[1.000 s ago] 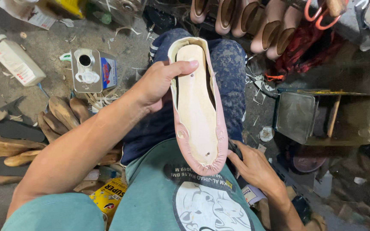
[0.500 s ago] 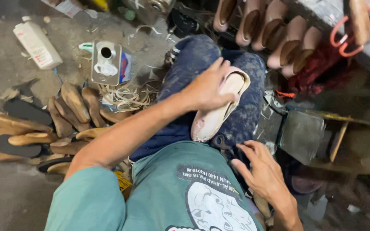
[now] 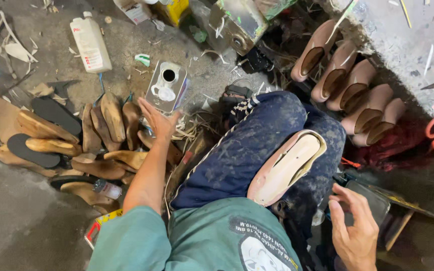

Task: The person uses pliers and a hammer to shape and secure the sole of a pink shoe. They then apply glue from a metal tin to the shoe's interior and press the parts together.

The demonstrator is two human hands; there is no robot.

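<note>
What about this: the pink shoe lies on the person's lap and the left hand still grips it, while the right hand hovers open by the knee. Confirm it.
Not quite. The head view shows the pink shoe resting on the lap with no hand on it. The left hand has let go and now reaches, open, over the wooden shoe forms near the metal can. The right hand does hover open by the knee.

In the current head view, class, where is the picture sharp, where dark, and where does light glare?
Head view: sharp on the pink shoe lying on the lap; left hand slightly soft; deep shadow swallows the lower right by the right hand; mild glare on the metal can and white bottle.
</note>
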